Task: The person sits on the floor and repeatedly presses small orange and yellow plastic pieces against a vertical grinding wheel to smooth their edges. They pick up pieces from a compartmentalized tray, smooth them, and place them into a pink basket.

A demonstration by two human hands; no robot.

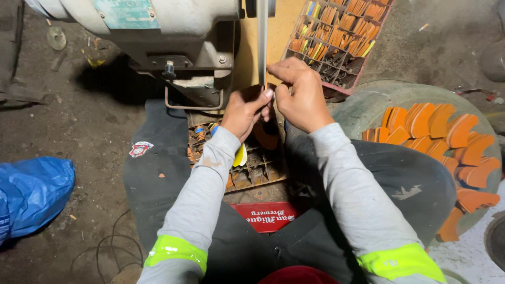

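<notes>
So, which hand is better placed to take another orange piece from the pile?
Probably the right hand: the pile of orange pieces lies on its side. The left hand is farther away, at the machine's wheel.

Dim scene lit from above the head, hard shadows beneath the machine (158, 37), edges darker, focus sharp

The dirt floor (89, 131) is dark and littered with small scraps. On it lie a crumpled blue plastic bag (31, 192) at the left, a thin black cable (113, 244) looped beside it, and the grey machine (173, 42) standing further up. A red crate (336, 39) of orange pieces rests near the machine.
</notes>
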